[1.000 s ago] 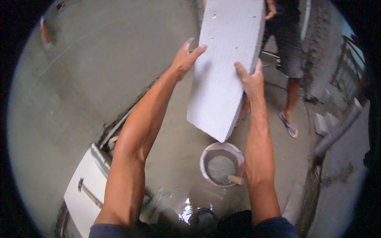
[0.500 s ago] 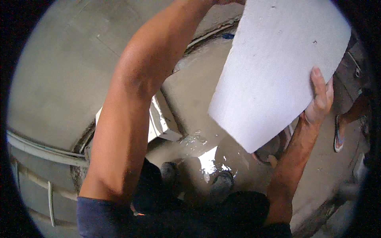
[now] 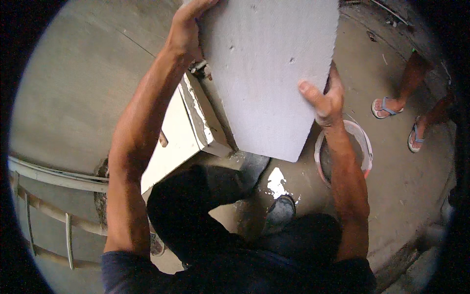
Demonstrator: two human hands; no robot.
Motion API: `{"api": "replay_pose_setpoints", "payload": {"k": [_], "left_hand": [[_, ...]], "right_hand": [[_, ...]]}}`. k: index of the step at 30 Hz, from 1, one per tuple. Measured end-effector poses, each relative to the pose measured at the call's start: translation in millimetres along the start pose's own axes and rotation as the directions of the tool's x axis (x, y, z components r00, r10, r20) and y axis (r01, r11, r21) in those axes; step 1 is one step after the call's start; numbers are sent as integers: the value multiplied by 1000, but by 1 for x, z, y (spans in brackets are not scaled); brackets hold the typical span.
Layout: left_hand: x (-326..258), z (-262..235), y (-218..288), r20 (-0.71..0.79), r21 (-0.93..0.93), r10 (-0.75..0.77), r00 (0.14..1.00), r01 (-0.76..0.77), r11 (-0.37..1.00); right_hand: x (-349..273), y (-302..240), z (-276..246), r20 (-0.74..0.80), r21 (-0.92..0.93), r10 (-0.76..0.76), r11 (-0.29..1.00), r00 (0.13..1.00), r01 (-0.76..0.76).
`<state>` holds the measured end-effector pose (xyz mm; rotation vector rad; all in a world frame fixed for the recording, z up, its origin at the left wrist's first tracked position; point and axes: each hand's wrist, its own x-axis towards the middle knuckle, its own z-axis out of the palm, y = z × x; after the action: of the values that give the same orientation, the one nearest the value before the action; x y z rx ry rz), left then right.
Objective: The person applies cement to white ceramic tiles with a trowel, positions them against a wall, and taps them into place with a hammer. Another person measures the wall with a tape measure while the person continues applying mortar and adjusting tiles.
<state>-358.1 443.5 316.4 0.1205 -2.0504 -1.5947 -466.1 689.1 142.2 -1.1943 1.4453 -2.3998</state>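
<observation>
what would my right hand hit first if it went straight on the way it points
Most likely the white block: the right hand grips its edge. Depth beyond is unclear, since the block hides it.

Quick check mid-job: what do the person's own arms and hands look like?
Both forearms are bare below short, dark navy fabric sleeves. The left hand and right hand look ungloved; no watch shows.

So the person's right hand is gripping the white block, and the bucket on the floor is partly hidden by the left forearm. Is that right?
Not quite: the head view shows the bucket partly hidden by the right forearm. The right hand does grip the white block.
</observation>
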Motion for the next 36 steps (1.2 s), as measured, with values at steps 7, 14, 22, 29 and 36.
{"api": "replay_pose_setpoints", "payload": {"k": [7, 14, 22, 29, 36], "left_hand": [[-81, -38, -78, -141, -3, 99, 985, -100, 995], [-118, -37, -124, -210, -64, -38, 977, 26, 998], [-106, -22, -124, -185, 82, -139, 973, 156, 984], [-91, 21, -103, -166, 228, -148, 975, 184, 956], [-86, 42, -96, -101, 196, -133, 986, 151, 969]], "right_hand": [[-42, 60, 13, 195, 9, 247, 967, 949, -254], [-82, 69, -3, 258, -309, 350, 913, 901, -266], [-107, -40, -100, 175, -983, 848, 119, 501, 143], [-160, -21, -166, 101, -965, 986, 64, 133, 255], [-129, -49, -182, -88, -968, 927, -166, 363, 188]]}}
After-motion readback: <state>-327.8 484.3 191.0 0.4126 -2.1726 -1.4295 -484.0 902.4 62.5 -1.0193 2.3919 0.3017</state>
